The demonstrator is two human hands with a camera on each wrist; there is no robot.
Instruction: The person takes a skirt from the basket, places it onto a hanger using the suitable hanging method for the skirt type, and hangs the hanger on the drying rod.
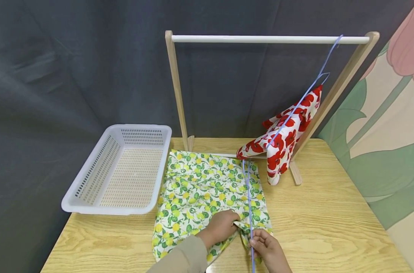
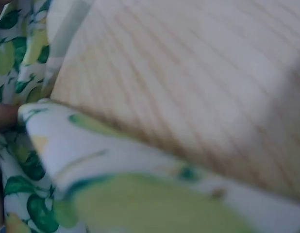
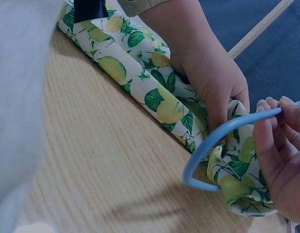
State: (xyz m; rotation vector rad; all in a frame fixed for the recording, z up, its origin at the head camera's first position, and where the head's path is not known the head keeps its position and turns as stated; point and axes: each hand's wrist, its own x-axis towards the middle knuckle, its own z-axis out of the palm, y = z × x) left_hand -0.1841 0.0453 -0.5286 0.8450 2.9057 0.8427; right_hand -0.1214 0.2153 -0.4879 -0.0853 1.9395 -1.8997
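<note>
A lemon-print cloth (image 1: pixel 200 189) lies spread on the table, its near edge lifted and bunched. My left hand (image 1: pixel 224 225) grips that bunched edge, fingers partly hidden in the folds; in the left wrist view the cloth (image 2: pixel 140 204) fills the lower part. A blue hanger (image 1: pixel 249 204) lies lengthwise over the cloth's right side. Near its close end, my right hand (image 1: pixel 266 246) pinches it between thumb and fingers. From the right wrist, the hanger's rounded end (image 3: pixel 203 150) curves beside the gathered cloth (image 3: pixel 232 179), and part of it is hidden behind the fabric.
A wooden rack with a white rod (image 1: pixel 261 39) stands at the back. A red-flowered cloth (image 1: pixel 281 144) hangs from it on another blue hanger (image 1: pixel 309 89), at the right end. A white plastic basket (image 1: pixel 159 178) sits on the left of the wooden table (image 1: pixel 329 227).
</note>
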